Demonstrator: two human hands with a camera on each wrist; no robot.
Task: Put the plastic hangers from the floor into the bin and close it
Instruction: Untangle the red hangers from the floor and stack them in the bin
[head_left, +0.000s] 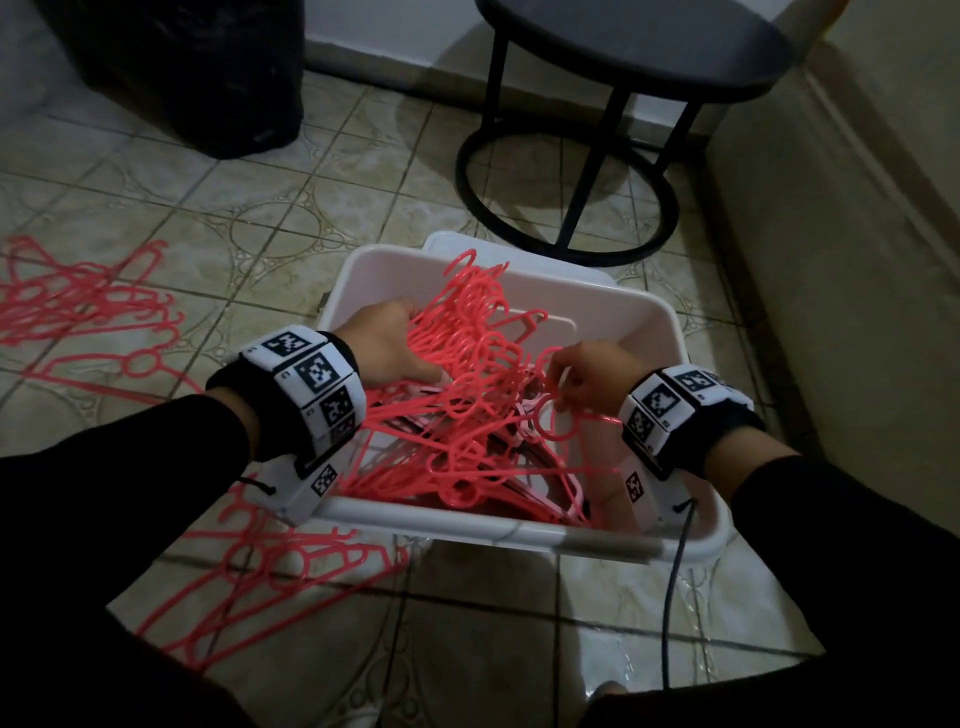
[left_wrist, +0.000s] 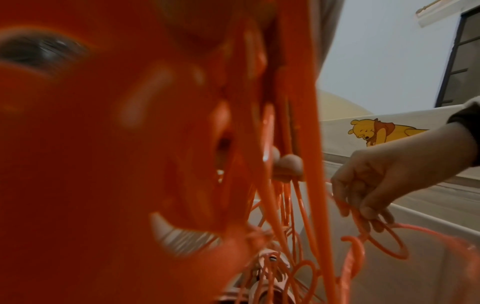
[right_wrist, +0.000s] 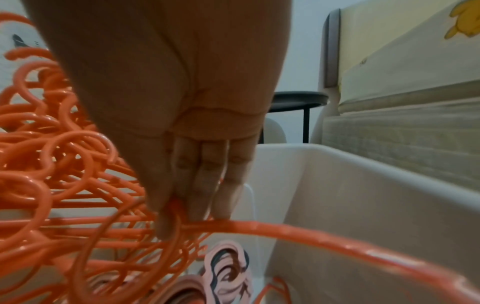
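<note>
A white plastic bin (head_left: 597, 306) stands on the tiled floor, piled with coral-pink plastic hangers (head_left: 467, 415). My left hand (head_left: 421, 343) reaches into the bin's left side and grips a bundle of hangers (left_wrist: 285, 102); its fingertips (left_wrist: 288, 166) curl round the bars. At the bin's right side my right hand (head_left: 563, 387) pinches the ring of one hanger (right_wrist: 285, 228) between thumb and fingers (right_wrist: 182, 205). More hangers lie on the floor at the far left (head_left: 88, 306) and beside the bin's near-left corner (head_left: 291, 566).
A black round side table (head_left: 623, 47) stands just behind the bin, with a black bag (head_left: 197, 78) at the back left. A bed side (head_left: 831, 260) runs along the right. A white piece (head_left: 452, 241) shows behind the bin. Paler pink hangers (right_wrist: 228, 273) lie low inside it.
</note>
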